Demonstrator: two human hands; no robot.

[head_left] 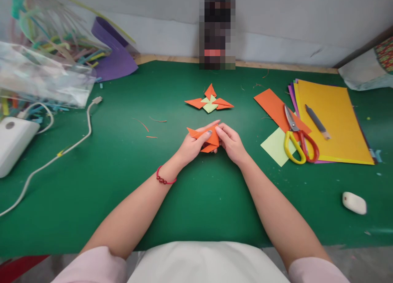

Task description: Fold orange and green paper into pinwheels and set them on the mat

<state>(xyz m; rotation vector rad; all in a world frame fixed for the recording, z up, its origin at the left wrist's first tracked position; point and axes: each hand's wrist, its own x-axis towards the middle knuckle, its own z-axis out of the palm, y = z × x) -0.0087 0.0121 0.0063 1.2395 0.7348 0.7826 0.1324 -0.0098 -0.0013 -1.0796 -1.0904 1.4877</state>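
Observation:
Between my hands, above the green table, is a folded piece of orange paper (211, 140) with pointed ends. My left hand (194, 146) grips it from the left, thumb lying over the top and fingers underneath. With thumb and fingers pinched at its right edge, my right hand (229, 143) holds the same piece. Just beyond lies a folded paper star (210, 104), with orange points around a pale green centre. The undersides of the fingers are partly hidden by the paper.
To the right, yellow-and-red scissors (294, 129) overlap an orange strip (269, 105) and a pale green square (274, 146). A dark pen-like tool (317, 121) rests on yellow sheets (346, 123). A white eraser-like object (354, 203), white cable (58, 156) and power bank (16, 141) lie nearby.

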